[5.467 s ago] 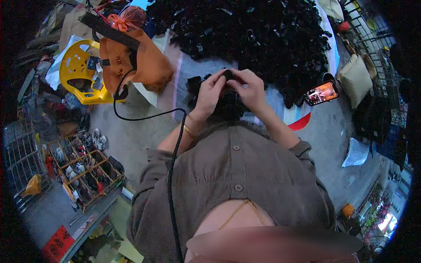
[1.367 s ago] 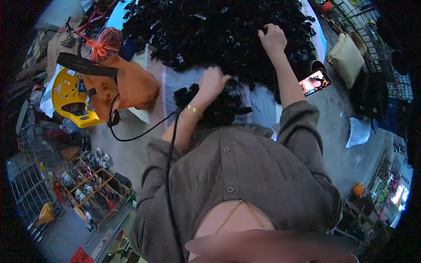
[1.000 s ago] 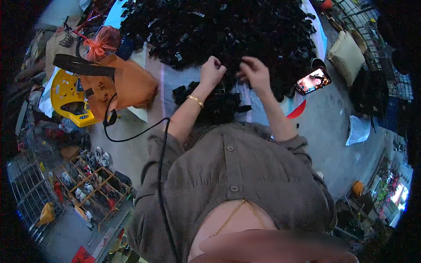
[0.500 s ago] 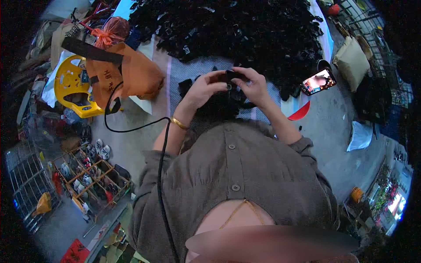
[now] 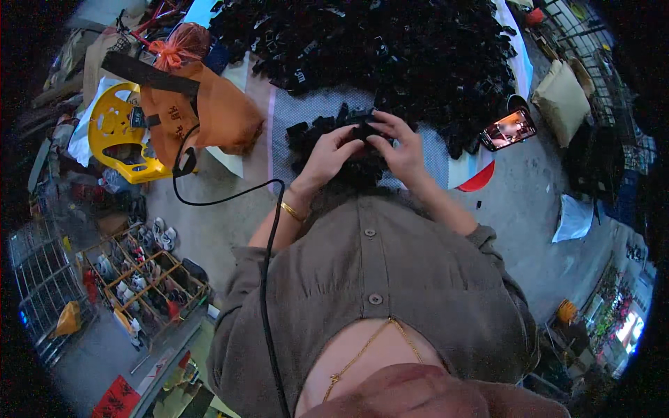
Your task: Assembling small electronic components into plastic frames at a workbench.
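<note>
Between my hands is a small dark piece, soft-looking and black; its exact kind I cannot make out. My left hand, with a gold bangle on its wrist, is closed at the thumb and fingertips on the near left side of it. My right hand pinches it from the right, fingers bent over the top. Beneath them a small heap of similar black pieces lies near my lap, partly hidden by the hands. Beyond spreads a large pile of black pieces, some with pale marks.
A patterned pale sheet lies under the pile. At right stands a lit phone, above a red rim. A yellow plastic stool and an orange bag are at left. A black cable runs down my front.
My hands have drawn closer together, the left shifting right and down. A small pale square seen on the piece earlier no longer shows.
</note>
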The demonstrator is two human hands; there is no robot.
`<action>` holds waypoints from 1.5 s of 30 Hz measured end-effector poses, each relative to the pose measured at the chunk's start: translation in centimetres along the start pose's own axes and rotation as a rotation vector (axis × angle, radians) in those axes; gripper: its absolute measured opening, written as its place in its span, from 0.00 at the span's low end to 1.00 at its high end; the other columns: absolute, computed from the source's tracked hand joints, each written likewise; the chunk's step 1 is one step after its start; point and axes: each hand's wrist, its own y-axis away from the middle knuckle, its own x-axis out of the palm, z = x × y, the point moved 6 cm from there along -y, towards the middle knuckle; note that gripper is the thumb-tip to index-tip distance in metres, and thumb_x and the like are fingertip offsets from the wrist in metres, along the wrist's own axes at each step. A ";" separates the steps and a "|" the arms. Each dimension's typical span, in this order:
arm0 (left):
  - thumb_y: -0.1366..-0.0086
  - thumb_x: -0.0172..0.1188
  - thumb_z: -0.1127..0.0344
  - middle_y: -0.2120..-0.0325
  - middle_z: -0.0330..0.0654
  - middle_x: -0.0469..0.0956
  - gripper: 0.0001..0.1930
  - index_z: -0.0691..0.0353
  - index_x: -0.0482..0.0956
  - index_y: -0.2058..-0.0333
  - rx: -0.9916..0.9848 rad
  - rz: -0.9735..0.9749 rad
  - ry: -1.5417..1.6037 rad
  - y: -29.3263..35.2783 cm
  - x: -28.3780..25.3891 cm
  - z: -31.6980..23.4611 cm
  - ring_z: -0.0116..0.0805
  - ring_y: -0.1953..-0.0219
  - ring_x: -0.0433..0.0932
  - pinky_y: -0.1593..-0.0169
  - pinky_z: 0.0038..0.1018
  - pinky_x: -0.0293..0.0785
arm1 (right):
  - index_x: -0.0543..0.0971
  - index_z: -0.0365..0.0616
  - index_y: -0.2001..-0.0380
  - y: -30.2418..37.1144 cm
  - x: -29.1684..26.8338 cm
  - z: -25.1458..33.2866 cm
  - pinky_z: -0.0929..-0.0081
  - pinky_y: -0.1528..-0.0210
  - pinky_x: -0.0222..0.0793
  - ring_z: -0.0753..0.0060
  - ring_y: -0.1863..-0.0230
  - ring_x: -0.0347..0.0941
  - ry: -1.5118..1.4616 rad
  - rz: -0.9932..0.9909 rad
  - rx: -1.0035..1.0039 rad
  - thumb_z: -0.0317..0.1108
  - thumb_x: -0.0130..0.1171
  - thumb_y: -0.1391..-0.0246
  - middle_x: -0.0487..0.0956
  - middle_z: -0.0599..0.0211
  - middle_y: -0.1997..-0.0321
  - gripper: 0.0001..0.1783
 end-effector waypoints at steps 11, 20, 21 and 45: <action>0.41 0.53 0.72 0.67 0.36 0.75 0.17 0.69 0.70 0.53 -0.048 -0.090 0.291 0.3 1.0 3.1 0.21 0.68 0.72 0.64 0.17 0.69 | 0.72 0.41 0.55 2.4 1.5 0.3 0.72 0.57 0.70 0.59 0.57 0.73 0.420 0.112 -0.214 0.28 0.61 0.60 0.75 0.59 0.54 0.24; 0.42 0.54 0.73 0.63 0.41 0.76 0.17 0.70 0.68 0.53 0.059 -0.234 0.118 -1.0 -2.9 2.2 0.29 0.62 0.75 0.56 0.23 0.71 | 0.74 0.44 0.58 -2.2 -4.4 -5.6 0.71 0.62 0.70 0.63 0.63 0.74 0.561 -0.131 0.107 0.32 0.61 0.57 0.76 0.60 0.62 0.19; 0.42 0.54 0.73 0.63 0.41 0.76 0.17 0.70 0.68 0.53 0.059 -0.230 0.117 -1.3 -3.2 2.1 0.29 0.62 0.75 0.56 0.23 0.71 | 0.75 0.44 0.59 -2.6 -4.3 -5.7 0.70 0.64 0.70 0.61 0.65 0.74 0.767 -0.117 -0.022 0.33 0.60 0.56 0.76 0.62 0.63 0.18; 0.40 0.53 0.65 0.72 0.44 0.76 0.15 0.67 0.73 0.57 -0.013 -0.111 -0.281 -4.1 -2.4 0.2 0.27 0.76 0.73 0.71 0.22 0.70 | 0.78 0.37 0.66 -9.7 -4.3 -4.6 0.80 0.69 0.70 0.78 0.71 0.73 0.195 0.040 0.013 0.30 0.58 0.52 0.78 0.67 0.72 0.10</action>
